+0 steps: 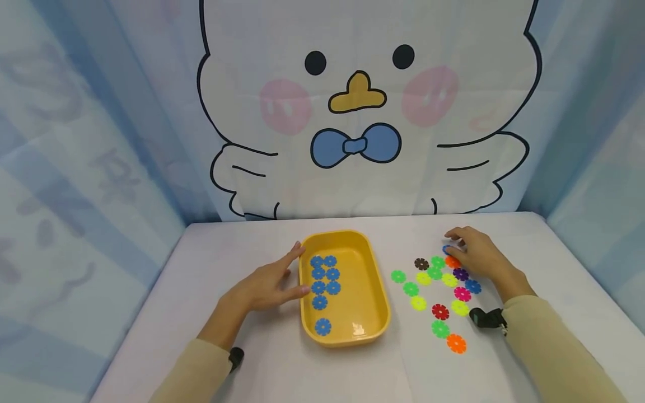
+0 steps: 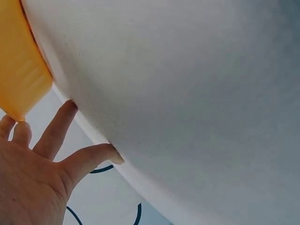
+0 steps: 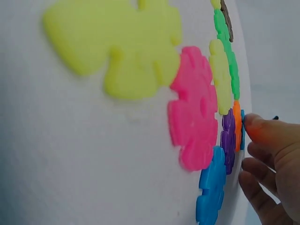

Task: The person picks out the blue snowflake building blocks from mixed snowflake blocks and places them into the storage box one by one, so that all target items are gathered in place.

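My left hand rests at the left rim of a yellow tray, its fingers spread and the thumb reaching over the edge. In the left wrist view, fingertips touch the tray wall. Several blue notched plastic discs lie in the tray's left half, mostly in two columns. Over at the right, my right hand pinches a blue notched disc at the far end of the loose pieces. The right wrist view has the thumb against that disc, right behind an orange one.
Loose notched discs lie right of the tray: green, yellow, red, pink, purple, brown, orange and another blue. A printed curtain hangs behind the white table.
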The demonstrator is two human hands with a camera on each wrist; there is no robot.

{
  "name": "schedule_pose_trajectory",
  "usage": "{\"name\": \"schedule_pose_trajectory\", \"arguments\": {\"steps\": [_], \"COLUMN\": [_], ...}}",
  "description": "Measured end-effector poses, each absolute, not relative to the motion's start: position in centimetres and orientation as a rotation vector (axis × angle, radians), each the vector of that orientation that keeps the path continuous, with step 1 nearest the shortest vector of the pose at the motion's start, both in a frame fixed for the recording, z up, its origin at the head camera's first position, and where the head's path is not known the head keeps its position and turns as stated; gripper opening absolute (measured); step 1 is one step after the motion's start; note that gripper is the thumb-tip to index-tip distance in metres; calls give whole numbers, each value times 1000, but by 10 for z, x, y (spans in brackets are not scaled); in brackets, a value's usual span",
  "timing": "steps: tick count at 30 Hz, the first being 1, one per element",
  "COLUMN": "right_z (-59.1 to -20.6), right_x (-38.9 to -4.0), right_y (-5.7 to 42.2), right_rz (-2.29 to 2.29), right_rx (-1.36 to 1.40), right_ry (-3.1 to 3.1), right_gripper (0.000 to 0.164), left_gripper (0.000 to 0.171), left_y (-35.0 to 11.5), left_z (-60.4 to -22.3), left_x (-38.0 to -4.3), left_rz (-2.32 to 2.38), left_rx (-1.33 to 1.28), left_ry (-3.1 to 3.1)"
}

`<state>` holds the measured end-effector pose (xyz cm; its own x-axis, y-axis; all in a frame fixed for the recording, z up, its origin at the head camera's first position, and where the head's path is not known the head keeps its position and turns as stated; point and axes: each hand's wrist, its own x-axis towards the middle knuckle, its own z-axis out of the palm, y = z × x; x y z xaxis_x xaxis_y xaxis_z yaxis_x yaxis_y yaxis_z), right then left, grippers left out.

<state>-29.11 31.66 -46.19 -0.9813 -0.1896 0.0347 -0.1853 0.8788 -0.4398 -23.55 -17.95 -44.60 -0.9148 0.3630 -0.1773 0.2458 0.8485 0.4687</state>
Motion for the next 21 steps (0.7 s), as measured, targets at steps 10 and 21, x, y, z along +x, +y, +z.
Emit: {"name": "schedule_pose_trajectory", "arguments": {"steps": [10, 21], "right_z": [-471, -468], "right_x": [-296, -301], "right_y": [320, 318], "right_rz": [-763, -739], "right_rx": [-289, -248], "right_ry": [3012, 3001], "right_gripper": [47, 47], "left_gripper": [93, 93], "left_y": [-185, -184], "left_z": [-446, -446], "left_x": [-236, -237], "left_rz": [657, 674], "left_rx": [468, 481], "left_ry": [2761, 2762]}}
